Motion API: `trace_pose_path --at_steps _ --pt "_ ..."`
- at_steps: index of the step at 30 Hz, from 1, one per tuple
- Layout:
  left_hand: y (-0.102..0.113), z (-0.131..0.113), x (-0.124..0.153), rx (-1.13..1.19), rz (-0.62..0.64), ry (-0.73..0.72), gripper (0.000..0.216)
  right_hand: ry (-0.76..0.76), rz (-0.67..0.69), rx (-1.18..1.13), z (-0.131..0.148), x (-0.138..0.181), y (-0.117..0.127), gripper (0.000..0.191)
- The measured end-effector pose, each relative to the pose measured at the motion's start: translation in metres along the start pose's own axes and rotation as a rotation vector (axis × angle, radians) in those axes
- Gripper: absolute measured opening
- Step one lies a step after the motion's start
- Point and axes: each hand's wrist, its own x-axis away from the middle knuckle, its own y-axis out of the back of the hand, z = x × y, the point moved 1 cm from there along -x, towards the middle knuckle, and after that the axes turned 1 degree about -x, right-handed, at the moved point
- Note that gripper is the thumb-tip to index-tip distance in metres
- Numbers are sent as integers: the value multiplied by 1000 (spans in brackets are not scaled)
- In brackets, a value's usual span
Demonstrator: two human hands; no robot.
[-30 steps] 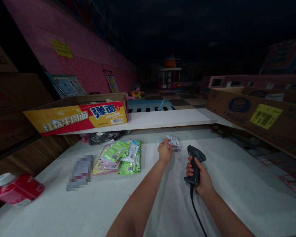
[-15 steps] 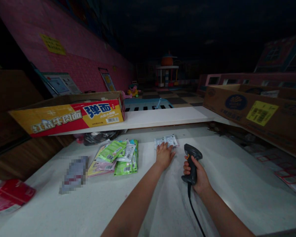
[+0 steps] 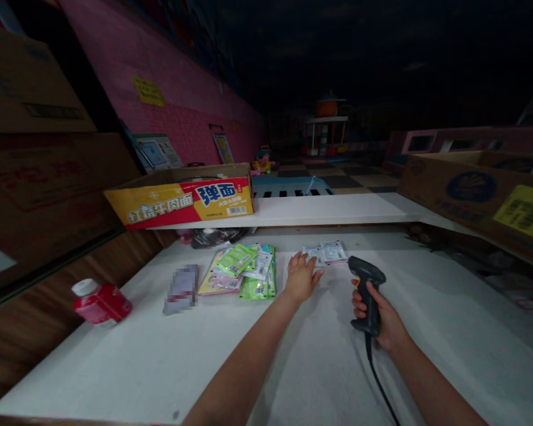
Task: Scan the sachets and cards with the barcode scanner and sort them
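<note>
Scanner [image 3: 370, 311] (corded, black) in right hand [image 3: 389, 324], left hand [image 3: 301, 280] near white packets [image 3: 332, 251].

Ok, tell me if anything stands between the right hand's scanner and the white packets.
Nothing visible does: the scanner in the right hand is right of the white packets, the left hand at their left.

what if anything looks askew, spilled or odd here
The pile of sachets beside the left hand looks askew: packets overlap at mixed angles. The red bottle appears tilted, though the wide view may exaggerate that. The flat item between them is pixelated, hiding its details. No spill stands out.
</note>
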Motion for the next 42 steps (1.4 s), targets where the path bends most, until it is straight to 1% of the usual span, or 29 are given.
trace_pose_path --at_steps 3,6,8,10,12,13,15,17,19,21,24,26,28,29,32,34,37,42 --pt "34 22 18 -36 -69 40 44 -49 96 97 -3 6 -2 33" --pt "73 47 36 -122 -136 137 37 -69 111 140 -4 10 0 34" --pt "98 64 48 -219 -203 247 34 -77 105 135 -5 10 2 31" --pt "118 79 60 -320 -292 402 37 -75 103 124 -5 10 4 29" --pt "132 92 69 -393 -360 569 47 -70 106 127 -6 10 6 30" --pt "136 97 72 -412 -368 639 53 -70 110 131 -7 10 7 32" --pt "141 106 76 -404 -319 729 61 -75 120 134 -8 9 9 34" --pt "142 114 78 -356 -246 757 61 -80 131 130 -8 8 10 33" --pt "143 119 78 -313 -228 749 59 -79 135 128 -8 8 11 33" --pt "144 121 77 -286 -282 713 52 -77 133 129 -8 8 10 31" --pt "145 118 76 -157 -382 601 27 -81 126 125 -8 9 9 28" --pt "141 111 79 19 -451 534 13 -79 114 136 -8 9 8 29" --pt "131 101 86 260 -518 512 8 -68 104 171 -9 9 7 34" --pt "123 96 90 399 -543 516 11 -60 103 195 -10 9 7 37" --pt "95 82 109 846 -592 555 28 -50 109 285 -13 10 4 43" --pt "78 74 122 1023 -594 543 37 -46 97 350 -15 12 1 44" --pt "61 68 136 1111 -605 540 41 -63 72 442 -18 21 -9 44" --pt "53 67 141 1117 -580 527 40 -162 96 619 -29 49 -40 44"
